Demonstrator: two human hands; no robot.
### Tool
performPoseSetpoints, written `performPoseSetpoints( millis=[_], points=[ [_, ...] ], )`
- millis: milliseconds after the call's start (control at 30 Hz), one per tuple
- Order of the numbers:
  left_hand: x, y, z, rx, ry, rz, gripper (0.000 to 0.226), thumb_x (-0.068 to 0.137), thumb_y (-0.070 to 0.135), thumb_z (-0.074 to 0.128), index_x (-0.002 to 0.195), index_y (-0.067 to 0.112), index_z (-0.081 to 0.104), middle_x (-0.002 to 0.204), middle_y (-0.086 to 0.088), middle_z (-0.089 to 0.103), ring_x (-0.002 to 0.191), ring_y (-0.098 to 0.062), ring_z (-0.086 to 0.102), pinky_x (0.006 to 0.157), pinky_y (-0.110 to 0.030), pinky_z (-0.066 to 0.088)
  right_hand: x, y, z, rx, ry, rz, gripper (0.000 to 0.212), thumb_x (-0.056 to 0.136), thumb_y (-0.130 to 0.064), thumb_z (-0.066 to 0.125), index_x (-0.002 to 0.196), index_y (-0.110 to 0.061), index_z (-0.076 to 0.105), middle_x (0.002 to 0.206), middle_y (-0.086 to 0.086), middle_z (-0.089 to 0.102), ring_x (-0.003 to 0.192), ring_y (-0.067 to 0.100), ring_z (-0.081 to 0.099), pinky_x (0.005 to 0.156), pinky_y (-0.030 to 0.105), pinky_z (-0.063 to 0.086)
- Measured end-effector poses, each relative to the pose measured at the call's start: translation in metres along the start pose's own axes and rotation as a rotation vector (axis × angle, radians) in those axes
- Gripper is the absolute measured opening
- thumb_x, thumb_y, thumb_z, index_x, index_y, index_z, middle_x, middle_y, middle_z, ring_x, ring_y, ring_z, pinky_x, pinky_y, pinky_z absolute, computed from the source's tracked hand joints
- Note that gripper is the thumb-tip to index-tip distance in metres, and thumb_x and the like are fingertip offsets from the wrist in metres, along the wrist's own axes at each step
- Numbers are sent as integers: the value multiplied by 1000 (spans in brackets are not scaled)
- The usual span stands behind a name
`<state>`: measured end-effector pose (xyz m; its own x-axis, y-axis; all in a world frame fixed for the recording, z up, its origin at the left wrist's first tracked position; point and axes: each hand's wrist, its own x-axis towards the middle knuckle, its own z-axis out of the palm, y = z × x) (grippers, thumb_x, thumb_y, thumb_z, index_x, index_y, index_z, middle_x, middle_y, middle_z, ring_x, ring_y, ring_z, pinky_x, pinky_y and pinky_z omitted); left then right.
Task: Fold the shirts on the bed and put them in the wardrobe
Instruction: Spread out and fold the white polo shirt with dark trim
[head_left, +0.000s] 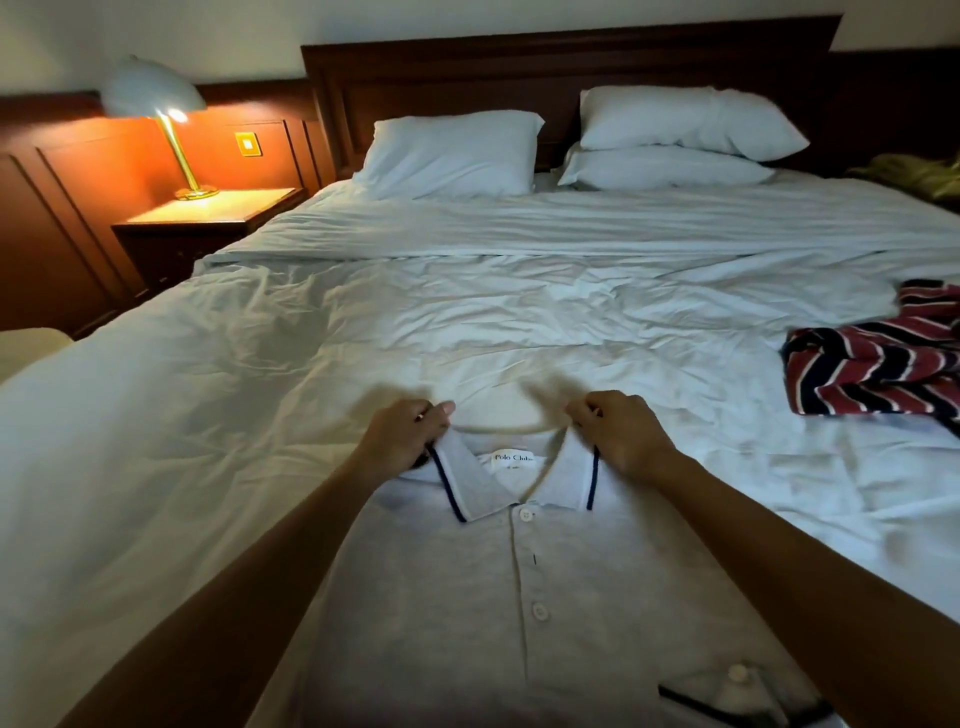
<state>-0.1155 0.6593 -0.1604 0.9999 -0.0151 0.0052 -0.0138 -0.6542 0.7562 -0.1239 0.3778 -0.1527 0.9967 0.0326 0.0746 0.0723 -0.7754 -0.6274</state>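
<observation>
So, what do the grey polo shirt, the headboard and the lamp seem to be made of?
Grey polo shirt: probably a cotton knit, matte, with a heathered, soft-looking surface.
Headboard: dark wood or veneer, faintly glossy, with panel mouldings.
Lamp: stem and base likely brass-coloured metal, shining under the bulb.

Two shirts: one pale grey cotton polo shirt (467, 597) at the left hand (410, 436) and right hand (621, 434), one red, navy and white striped shirt (872, 364) right of them. Three white pillows (452, 156) beyond them; one brass lamp (171, 124) far left.
</observation>
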Motion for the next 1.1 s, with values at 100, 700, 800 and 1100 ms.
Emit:
performPoseSetpoints(
  millis=[100, 700, 800, 1100],
  points=[
    [-8, 0, -4, 230, -86, 48, 60, 91, 62, 58, 65, 8, 58, 56, 0, 56, 52, -15, 53, 62, -31, 41, -11, -1, -5, -50, -99, 3, 46, 94, -59, 49, 77, -18, 62, 68, -2, 60, 70, 16, 59, 66, 32, 44],
    [0, -31, 19, 483, 146, 267, 48, 99, 60, 42, 86, 20, 66, 88, -5, 69, 85, -27, 64, 70, -31, 36, -30, 9, 13, -178, 30, -74, 86, 72, -89, 4, 89, -22, 55, 88, 2, 61, 95, 26, 62, 75, 35, 42],
    [-6, -26, 7, 424, -9, 218, 57, 91, 77, 31, 77, 28, 57, 82, 3, 61, 79, -16, 59, 76, -33, 39, -28, 15, -1, -258, -57, -44, 81, 71, -94, 15, 80, -23, 52, 84, -6, 58, 87, 20, 61, 75, 37, 47],
    [-3, 2, -5, 455, -445, 121, 116, 64, 95, 47, 152, 20, 40, 140, -6, 57, 127, -20, 52, 97, -25, 34, -18, 14, -41, -124, -569, 83, 59, 68, -83, 63, 79, -24, 68, 75, -14, 64, 73, 4, 61, 68, 22, 42]
  ],
)
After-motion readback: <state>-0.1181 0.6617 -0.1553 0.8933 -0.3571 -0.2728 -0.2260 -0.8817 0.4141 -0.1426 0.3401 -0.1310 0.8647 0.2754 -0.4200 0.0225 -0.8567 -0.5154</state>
